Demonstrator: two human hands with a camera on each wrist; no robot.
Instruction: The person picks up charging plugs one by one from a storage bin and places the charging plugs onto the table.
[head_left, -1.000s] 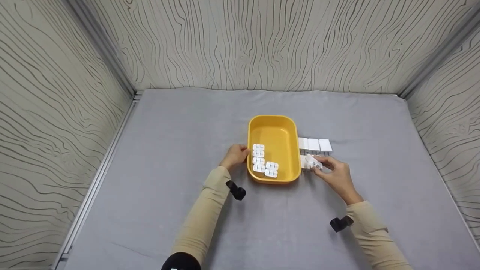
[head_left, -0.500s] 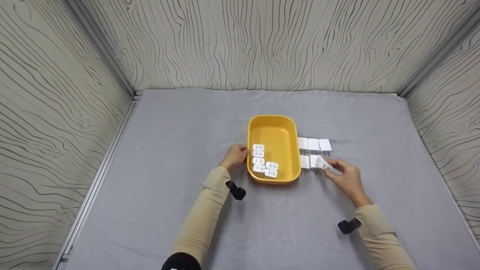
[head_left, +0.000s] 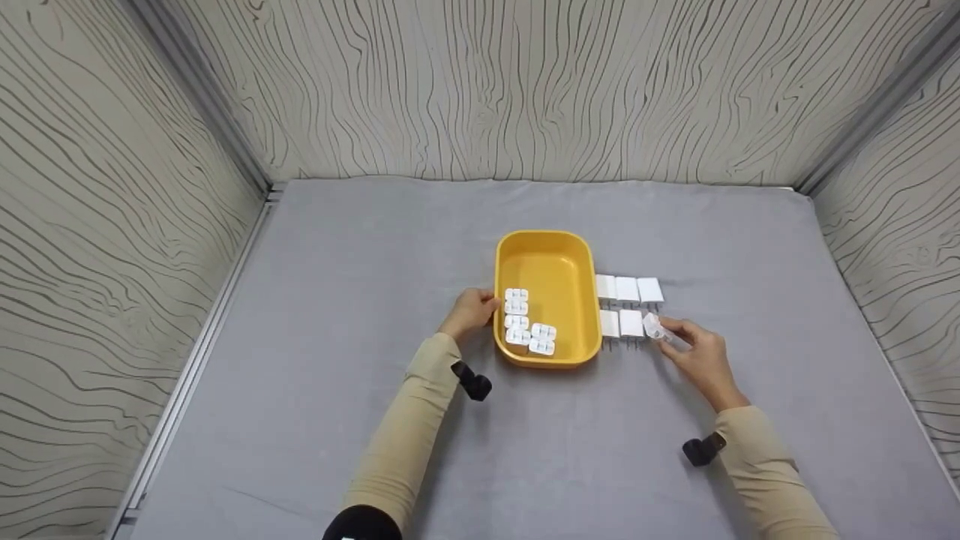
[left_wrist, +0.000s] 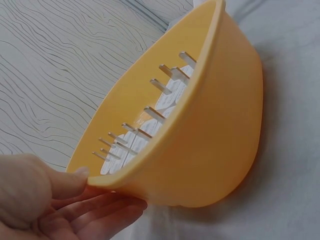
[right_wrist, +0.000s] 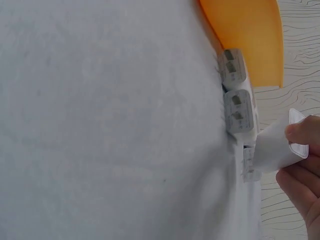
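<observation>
With my right hand (head_left: 697, 356) I am pinching a white plug block (head_left: 652, 327) between thumb and fingers, and it is tilting just beside the right end of the front row, where 2 blocks (head_left: 632, 323) are lying. Behind them, 3 more blocks (head_left: 627, 289) are sitting on the grey cloth (head_left: 420, 247). My left hand (head_left: 471, 309) is pinching the rim of the yellow bin (head_left: 547, 277), thumb over the edge and fingers against the outside wall.

I am holding the block near its end, so I judge that a loose pinch could let it twist or drop. Lowering it at this slant could knock the front row askew, and a tug from my left hand could drag the bin away from the blocks beside it. The prongs (left_wrist: 155, 114) are pointing up inside the bin, so a careless reach could be scraping them.

My thumb and fingers are covering part of the held block, and I am not making out its prongs. Whether it is touching its neighbour or the cloth, I cannot tell. The bin's wall is partly hiding the nearest blocks outside, and the labels are blurring too much to read.
</observation>
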